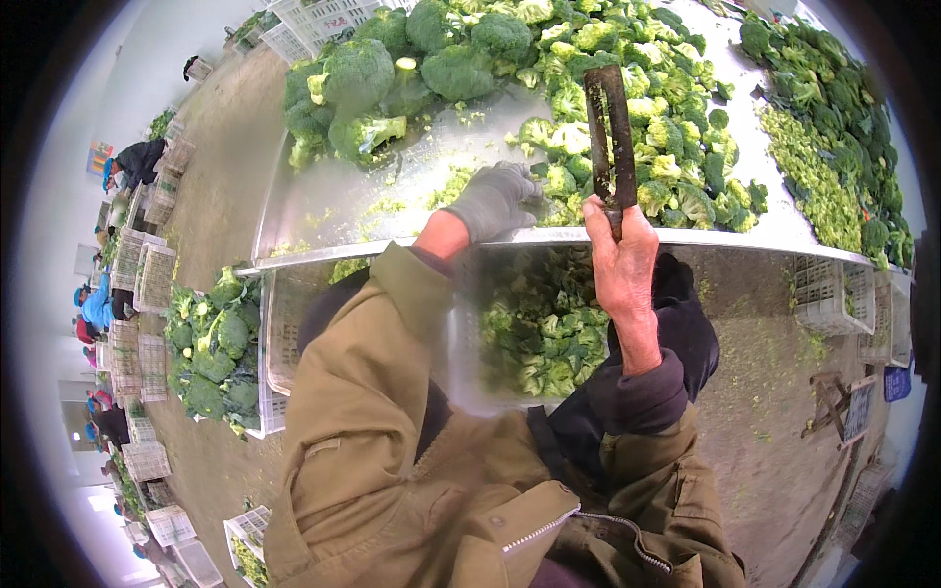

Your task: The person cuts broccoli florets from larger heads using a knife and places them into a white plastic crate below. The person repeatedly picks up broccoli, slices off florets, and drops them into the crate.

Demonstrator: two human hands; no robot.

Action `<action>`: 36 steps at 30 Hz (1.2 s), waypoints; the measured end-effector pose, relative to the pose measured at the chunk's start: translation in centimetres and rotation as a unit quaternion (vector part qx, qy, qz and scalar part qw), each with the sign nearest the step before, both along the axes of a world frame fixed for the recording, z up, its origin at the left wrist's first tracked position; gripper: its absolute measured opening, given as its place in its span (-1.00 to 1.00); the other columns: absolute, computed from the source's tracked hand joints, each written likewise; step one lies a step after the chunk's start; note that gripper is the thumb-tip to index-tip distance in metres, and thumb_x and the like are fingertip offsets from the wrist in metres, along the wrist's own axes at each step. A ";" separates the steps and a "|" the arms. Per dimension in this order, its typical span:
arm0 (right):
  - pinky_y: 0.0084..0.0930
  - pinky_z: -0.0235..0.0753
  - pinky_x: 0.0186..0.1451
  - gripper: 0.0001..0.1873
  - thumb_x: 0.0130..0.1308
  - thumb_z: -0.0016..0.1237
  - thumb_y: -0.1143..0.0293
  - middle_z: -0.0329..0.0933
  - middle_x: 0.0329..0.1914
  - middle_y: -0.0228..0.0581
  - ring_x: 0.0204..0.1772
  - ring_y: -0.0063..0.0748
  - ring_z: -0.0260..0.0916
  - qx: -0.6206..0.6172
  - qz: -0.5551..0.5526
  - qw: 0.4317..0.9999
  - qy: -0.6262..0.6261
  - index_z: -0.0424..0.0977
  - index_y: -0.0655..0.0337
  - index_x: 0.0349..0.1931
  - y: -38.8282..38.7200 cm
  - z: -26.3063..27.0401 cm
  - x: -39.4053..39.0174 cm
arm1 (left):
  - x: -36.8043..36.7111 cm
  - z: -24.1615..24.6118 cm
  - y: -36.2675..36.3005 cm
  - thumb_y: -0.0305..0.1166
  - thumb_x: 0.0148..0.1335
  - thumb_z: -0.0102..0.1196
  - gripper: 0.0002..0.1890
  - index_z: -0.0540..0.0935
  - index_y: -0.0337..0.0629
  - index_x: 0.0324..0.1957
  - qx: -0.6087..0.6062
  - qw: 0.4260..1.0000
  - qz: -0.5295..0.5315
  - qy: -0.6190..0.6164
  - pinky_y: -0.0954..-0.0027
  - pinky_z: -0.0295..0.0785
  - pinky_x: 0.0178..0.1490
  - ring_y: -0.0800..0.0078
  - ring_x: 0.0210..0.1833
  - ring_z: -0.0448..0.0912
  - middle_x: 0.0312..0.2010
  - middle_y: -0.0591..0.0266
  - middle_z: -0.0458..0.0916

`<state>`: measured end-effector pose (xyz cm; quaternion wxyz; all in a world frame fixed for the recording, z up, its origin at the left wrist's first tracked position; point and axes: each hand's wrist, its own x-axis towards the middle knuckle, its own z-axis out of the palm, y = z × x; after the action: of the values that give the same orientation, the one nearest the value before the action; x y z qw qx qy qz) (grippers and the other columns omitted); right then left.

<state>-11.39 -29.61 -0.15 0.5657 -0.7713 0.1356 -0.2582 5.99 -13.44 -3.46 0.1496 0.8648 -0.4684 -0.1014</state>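
My left hand [496, 202], in a grey glove, rests low over the steel table [441, 132] just inside its front rim. Its fingers are apart and reach to the cut broccoli florets [562, 180]; I see nothing gripped in them. Bare, my right hand [623, 253] is closed around the short handle of a slotted dark metal cutting tool [623, 140]. The tool points away from me over the heap of florets, its long bars stained and speckled with green. Whole broccoli heads [360, 73] are piled at the table's far left, with green crumbs strewn about.
Below the rim, between my knees, a crate [463, 345] holds cut broccoli pieces [562, 345]. To the left stands a crate of broccoli heads [217, 353]. More broccoli [831, 95] covers the table's right end. A folding stool [842, 408] stands right; people work beside stacked crates [136, 353] far left.
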 end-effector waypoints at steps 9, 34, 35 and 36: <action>-0.63 0.24 -0.47 -0.79 0.52 0.13 0.34 0.45 -0.45 -0.56 -0.49 -0.78 0.26 0.062 -0.016 0.998 -0.023 0.61 0.32 -0.06 -1.1 0.1 -0.3 | 1.5 3.3 5.4 -0.30 0.16 0.35 -0.77 0.74 0.08 -0.10 0.101 0.990 -0.060 -0.080 0.06 0.49 0.02 0.05 -0.04 0.58 -0.21 0.13 0.61; -0.60 0.27 -0.46 -0.80 0.50 0.15 0.37 0.47 -0.45 -0.50 -0.50 -0.74 0.28 0.082 -0.012 0.996 -0.029 0.59 0.33 -0.04 -1.4 0.6 -0.8 | 0.8 3.8 2.8 -0.18 0.31 0.29 -0.64 0.76 0.03 0.11 0.121 0.991 -0.055 0.031 0.10 0.55 0.05 0.02 -0.07 0.68 -0.10 0.00 0.71; -0.54 0.35 -0.36 -0.81 0.49 0.14 0.40 0.51 -0.44 -0.42 -0.43 -0.67 0.34 0.085 -0.014 0.996 -0.026 0.59 0.35 -0.05 -1.4 0.8 -0.8 | 0.4 3.3 2.3 -0.18 0.31 0.33 -0.65 0.76 -0.04 0.08 0.081 0.996 -0.036 0.017 0.09 0.54 0.04 0.01 -0.06 0.65 -0.11 0.00 0.68; -0.48 0.43 -0.27 -0.82 0.47 0.14 0.43 0.56 -0.43 -0.33 -0.37 -0.60 0.40 0.087 -0.016 0.996 -0.021 0.59 0.38 -0.07 -1.4 0.8 -1.0 | 0.2 2.7 1.2 -0.11 0.33 0.33 -0.57 0.72 -0.17 0.11 0.043 0.999 -0.008 0.016 0.10 0.53 0.11 -0.02 0.00 0.65 -0.07 -0.06 0.67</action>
<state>-12.36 -31.03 0.68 0.6294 -0.7111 0.1580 -0.2706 6.17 -12.28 -0.74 0.1192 0.8648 -0.4684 -0.1361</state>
